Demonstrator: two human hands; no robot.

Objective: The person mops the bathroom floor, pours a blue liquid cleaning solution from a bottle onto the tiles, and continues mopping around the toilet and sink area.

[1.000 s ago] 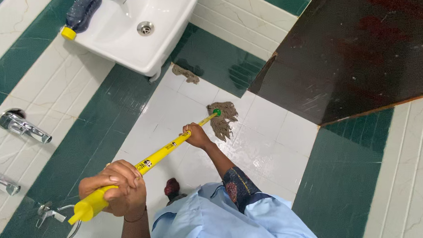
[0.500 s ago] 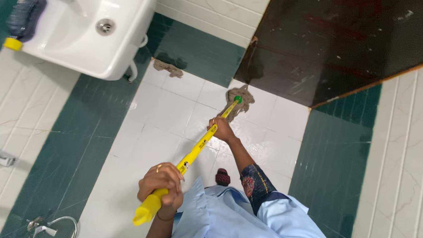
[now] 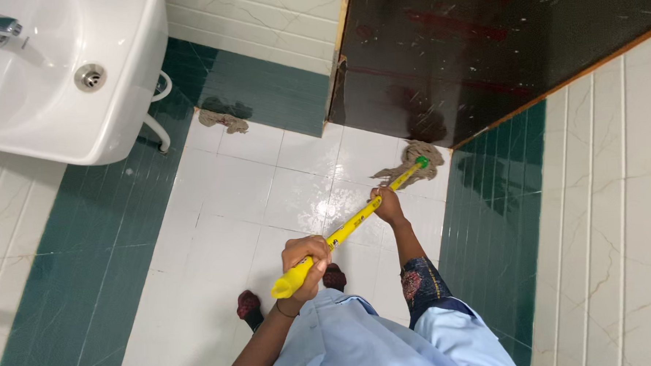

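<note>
Since a moment ago the mop head [image 3: 415, 166] has slid right across the floor [image 3: 231, 202] and now lies in the corner by the dark door [image 3: 495, 44] and the green wall tiles [image 3: 488, 220]. My view has swung right too: the sink [image 3: 65, 92] has moved to the left edge. My left hand [image 3: 305, 255] is wrapped tight around the top end of the yellow handle [image 3: 342, 233], and my right hand [image 3: 389, 206] is closed around it lower down, near the mop head. The sink is cut off at the frame edge, and my blue sleeves hide most of my feet. A rag [image 3: 222, 121] lies by the far wall. The white floor tiles shine wet.
</note>
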